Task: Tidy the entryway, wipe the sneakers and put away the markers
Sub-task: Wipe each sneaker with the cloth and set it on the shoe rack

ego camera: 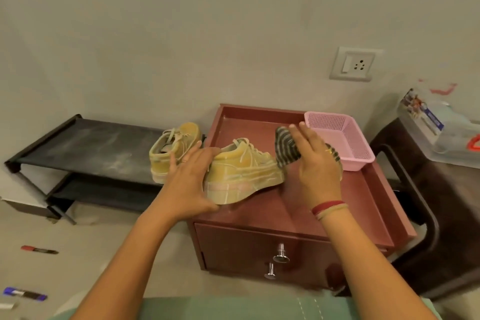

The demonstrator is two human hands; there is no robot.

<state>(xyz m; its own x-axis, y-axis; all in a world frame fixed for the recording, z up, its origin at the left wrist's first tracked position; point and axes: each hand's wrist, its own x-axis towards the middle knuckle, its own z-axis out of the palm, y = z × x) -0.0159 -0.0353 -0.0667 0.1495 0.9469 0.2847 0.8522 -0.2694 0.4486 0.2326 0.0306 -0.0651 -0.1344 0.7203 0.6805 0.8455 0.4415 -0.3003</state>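
**Wiping the toe of the first sneaker**

The near sneaker stands on the top of the red cabinet, towards its left front, with the toe pointing to the cabinet's right. The left hand braces the heel with straight, spread fingers and grips nothing. The right hand lies flat over a striped cloth, its fingers extended and pressing the cloth against the toe. Whether the thumb pinches the cloth is hidden.

The step probably goes best if the left hand holds the heel firm so the shoe does not slide on the smooth top. The cloth can then run from the toe along the sole's ridges, where grime likely collects. The laces look loose and might snag.

The second sneaker waits just off the cabinet's left edge, apparently on the shoe rack. A pink basket sits at the cabinet's right rear corner. A red marker and a blue marker lie on the floor well left of the cabinet, not yet collected.
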